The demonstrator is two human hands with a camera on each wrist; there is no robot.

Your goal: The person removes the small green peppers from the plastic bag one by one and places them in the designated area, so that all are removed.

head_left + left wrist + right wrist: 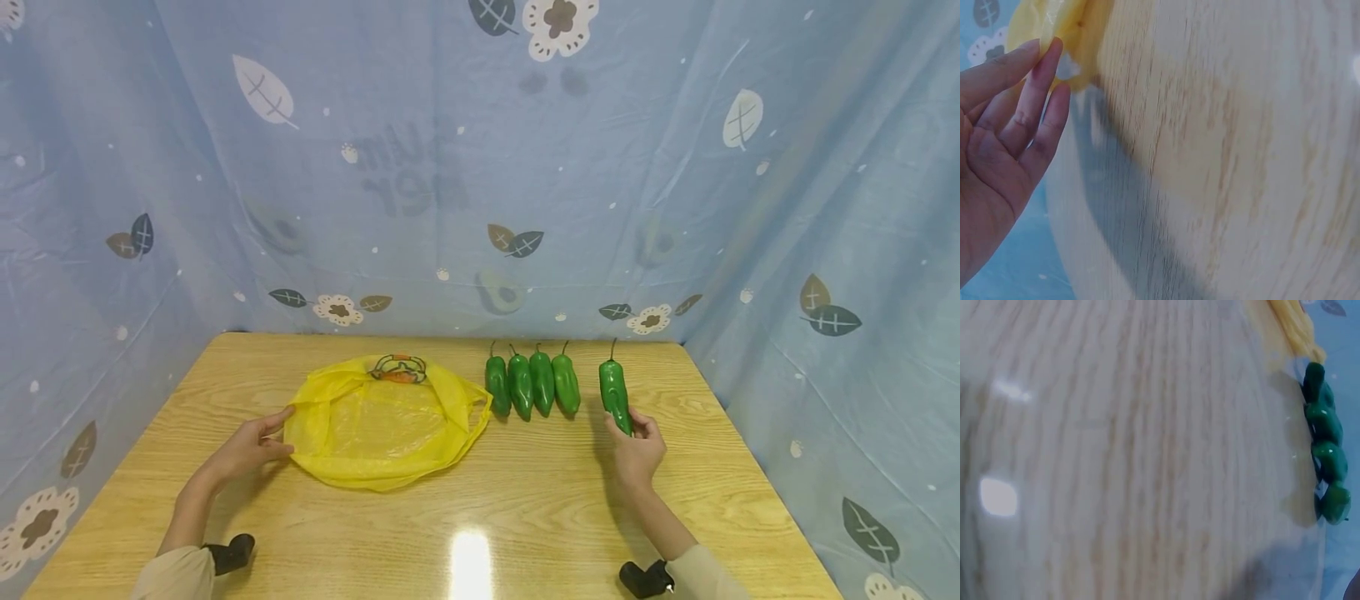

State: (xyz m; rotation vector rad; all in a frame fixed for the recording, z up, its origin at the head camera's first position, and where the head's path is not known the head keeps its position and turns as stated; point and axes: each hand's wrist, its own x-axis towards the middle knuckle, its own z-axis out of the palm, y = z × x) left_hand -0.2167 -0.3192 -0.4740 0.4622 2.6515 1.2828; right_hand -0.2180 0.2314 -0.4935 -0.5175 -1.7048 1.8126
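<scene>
A yellow plastic bag (382,421) lies spread on the table, a printed picture on its far side. My left hand (251,446) pinches the bag's left edge; in the left wrist view, thumb and fingertips of that hand (1013,125) meet on the yellow film (1063,25). At the right, my right hand (637,446) holds a green pepper (613,387) by its lower end, with its stem pointing away from me. Several more green peppers (542,383) lie side by side between bag and right hand. The right wrist view shows this row of peppers (1329,459), but not the held one.
The wooden table (555,517) reflects a bright light near its front. A blue patterned curtain (450,167) hangs behind the table and along both sides. Black straps with camera mounts (232,552) sit at both wrists.
</scene>
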